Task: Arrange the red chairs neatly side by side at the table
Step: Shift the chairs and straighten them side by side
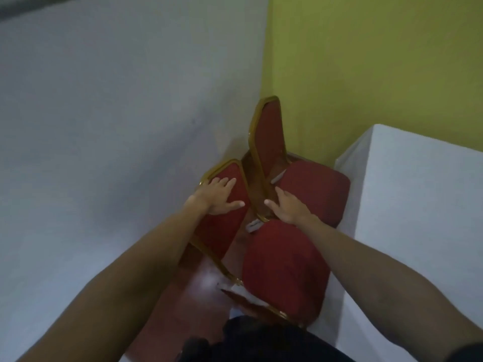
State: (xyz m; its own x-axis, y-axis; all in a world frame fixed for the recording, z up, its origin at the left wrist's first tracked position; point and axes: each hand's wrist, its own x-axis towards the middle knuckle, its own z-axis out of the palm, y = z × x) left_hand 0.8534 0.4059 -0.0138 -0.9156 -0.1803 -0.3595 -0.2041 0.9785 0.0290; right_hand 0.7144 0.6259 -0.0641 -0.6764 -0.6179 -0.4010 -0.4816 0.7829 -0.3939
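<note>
Chairs: near chair has its backrest under our left hand; far chair sits just beyond our right hand. The draped tabletop is right of that hand, and both seats touch its cloth. Left hand lies flat, fingers spread. Right hand rests at the far backrest's foot; whether it grips, we cannot tell. Our judgement: push evenly, keep backrests parallel and seat fronts level.

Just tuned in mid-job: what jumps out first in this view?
Two gold-framed red chairs crowd the corner: the near chair and the far chair, between the pale wall and the white-draped table on the right. The left hand lies flat on the near chair's backrest; the right hand rests on the far chair's seat.
</note>
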